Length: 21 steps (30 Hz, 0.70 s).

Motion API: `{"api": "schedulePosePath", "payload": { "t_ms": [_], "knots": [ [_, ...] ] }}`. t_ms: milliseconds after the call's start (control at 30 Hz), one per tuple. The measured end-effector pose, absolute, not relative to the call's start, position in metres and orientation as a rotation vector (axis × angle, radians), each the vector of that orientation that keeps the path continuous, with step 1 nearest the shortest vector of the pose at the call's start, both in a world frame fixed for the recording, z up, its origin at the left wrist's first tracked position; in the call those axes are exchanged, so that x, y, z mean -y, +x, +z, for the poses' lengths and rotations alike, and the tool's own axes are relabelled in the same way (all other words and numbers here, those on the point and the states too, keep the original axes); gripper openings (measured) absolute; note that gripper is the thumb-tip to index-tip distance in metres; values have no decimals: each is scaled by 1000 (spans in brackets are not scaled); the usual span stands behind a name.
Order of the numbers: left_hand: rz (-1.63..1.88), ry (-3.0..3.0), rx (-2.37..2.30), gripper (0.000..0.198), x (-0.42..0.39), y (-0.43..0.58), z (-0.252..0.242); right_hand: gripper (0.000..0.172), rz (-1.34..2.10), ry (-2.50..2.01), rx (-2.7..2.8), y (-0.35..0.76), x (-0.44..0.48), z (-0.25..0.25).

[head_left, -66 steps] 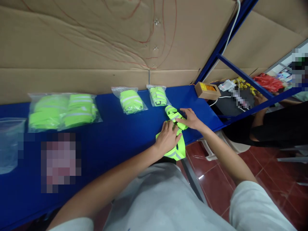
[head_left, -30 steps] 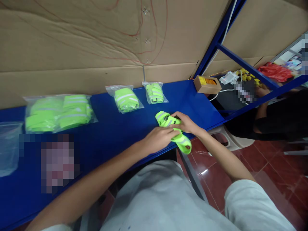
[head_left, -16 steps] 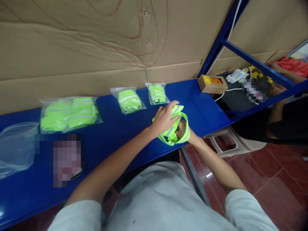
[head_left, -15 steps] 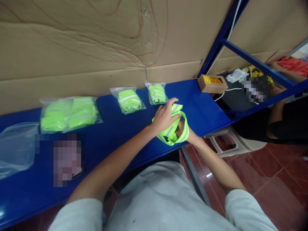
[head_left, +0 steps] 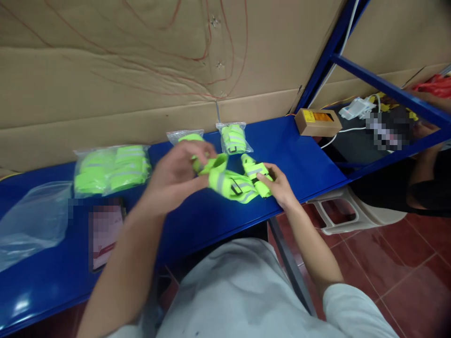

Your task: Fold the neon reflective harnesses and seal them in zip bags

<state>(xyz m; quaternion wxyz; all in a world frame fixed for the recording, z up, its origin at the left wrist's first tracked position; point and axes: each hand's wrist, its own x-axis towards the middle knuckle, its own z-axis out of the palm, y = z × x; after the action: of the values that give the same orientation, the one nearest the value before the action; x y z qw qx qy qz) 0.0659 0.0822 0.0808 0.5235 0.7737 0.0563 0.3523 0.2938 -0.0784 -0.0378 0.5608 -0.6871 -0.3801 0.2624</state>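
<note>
On the table [head_left: 183,220], a large bag [head_left: 111,169] and two small bags [head_left: 233,138] to its right lay along the cardboard wall [head_left: 105,70] behind. A box [head_left: 317,122] sat at the right end. Before the small bags, a strap [head_left: 232,180] stretched between the left hand [head_left: 176,176] and the right hand [head_left: 278,185].

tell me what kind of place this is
Probably a packing workshop: neon straps sealed in clear bags on a blue bench, cardboard sheets behind, a loose strap held by left hand and right hand.
</note>
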Motion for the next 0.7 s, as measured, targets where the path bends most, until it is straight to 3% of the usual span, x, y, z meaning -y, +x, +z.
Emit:
{"api": "schedulePosePath", "payload": {
  "t_ms": [133, 300, 367, 467, 500, 600, 700],
  "knots": [
    [639, 2200, -554, 23, -76, -14, 62, 63, 701, -1563, 648, 304, 76, -42],
    [826, 2561, -1187, 24, -32, -2, 37, 72, 644, -1586, 624, 298, 80, -38],
    [780, 2597, -1042, 23, -15, 29, 35, 78, 450, -1694, 723, 285, 82, -29],
    [501, 2804, -958, 53, -8, 70, 24, 88, -27, -1934, 1151, 266, 85, -16],
    [415, 2844, -964, 58, -10, 77, 18, 82, -132, -1984, 1333, 265, 86, -13],
    [283, 2897, -978, 49, -21, 75, 1, 38, -181, -2031, 1618, 288, 92, -10],
    [269, 2930, -958, 36, -32, 51, -3, 31, -338, -2046, 1283, 325, 106, -9]
  ]
}}
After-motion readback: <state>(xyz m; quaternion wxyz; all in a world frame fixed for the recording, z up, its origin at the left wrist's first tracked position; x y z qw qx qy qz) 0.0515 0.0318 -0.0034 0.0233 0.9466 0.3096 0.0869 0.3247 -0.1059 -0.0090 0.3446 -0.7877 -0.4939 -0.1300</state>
